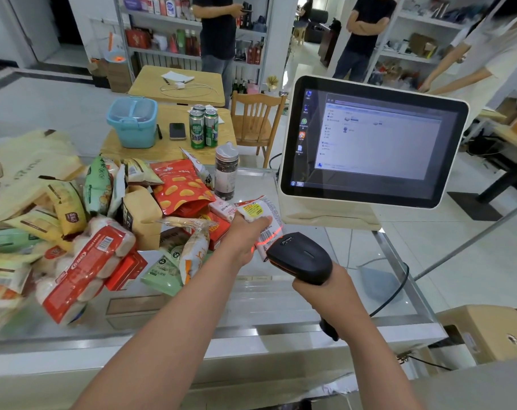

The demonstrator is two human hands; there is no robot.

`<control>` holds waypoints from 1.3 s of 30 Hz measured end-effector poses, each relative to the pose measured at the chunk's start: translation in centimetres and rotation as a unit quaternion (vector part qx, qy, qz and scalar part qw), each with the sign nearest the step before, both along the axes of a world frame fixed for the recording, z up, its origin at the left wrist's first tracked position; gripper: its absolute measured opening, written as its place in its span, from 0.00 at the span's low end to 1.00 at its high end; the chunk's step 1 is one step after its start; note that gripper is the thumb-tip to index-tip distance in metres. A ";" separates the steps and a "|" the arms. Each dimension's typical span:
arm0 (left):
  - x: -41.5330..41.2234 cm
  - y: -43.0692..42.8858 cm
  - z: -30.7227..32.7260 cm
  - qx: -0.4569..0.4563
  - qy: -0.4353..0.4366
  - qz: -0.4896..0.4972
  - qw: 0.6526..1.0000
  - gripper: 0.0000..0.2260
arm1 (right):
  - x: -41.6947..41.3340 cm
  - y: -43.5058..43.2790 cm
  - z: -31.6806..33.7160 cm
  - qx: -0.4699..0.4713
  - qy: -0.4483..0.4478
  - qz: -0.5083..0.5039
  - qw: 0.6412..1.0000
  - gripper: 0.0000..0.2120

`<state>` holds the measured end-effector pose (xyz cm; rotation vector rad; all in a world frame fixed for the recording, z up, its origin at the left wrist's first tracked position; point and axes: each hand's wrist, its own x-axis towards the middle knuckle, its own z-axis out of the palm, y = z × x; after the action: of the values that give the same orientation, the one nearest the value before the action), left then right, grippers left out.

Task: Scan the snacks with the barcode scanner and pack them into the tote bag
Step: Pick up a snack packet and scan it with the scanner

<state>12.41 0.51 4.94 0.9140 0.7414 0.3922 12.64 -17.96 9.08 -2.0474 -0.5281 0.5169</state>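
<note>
Snacks (103, 232) lie heaped over the left half of the glass counter (280, 309), the pile running off the left frame edge, and I see the beige tote bag (23, 170) lying slumped behind them at the far left. A red-wrapped pack of white cakes (85, 267) tilts toward the near edge, with a strip of bare glass between it and the counter's metal rim. At the back of the heap a dark jar (226, 173) stands upright near the far rim. Right of the pile, the left hand (245, 235) grips a small white snack packet (258, 214) above the glass, thumb over its top, and a red scan line falls across its barcode. The barcode scanner (301, 255) points at that packet, its nose just beside the lower end, and the right hand (331, 297) is wrapped round its handle. Behind them the touchscreen terminal (369, 143) sits with its base on the counter, close to the packet's far side. Bare glass shows right of the scanner out to the counter's right edge, crossed by the black cable (396, 291). Beyond that edge a cardboard box (487, 329) stands lower down.
</note>
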 end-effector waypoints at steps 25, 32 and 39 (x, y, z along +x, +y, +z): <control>0.3 -0.2 -1.1 0.005 -0.036 0.018 0.999 0.14 | -0.7 0.0 -0.3 -0.010 0.027 -0.022 0.999 0.06; 0.3 -0.2 -1.2 0.012 -0.032 0.016 0.999 0.14 | -0.7 0.1 -0.3 -0.003 0.030 -0.020 0.999 0.05; 0.0 -0.4 -0.9 0.013 -0.037 0.013 0.999 0.13 | -0.8 0.1 -0.3 0.003 0.024 -0.019 1.000 0.06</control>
<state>12.43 0.14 4.03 0.9105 0.6828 0.4579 11.84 -17.84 8.74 -2.0296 -0.4616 0.5396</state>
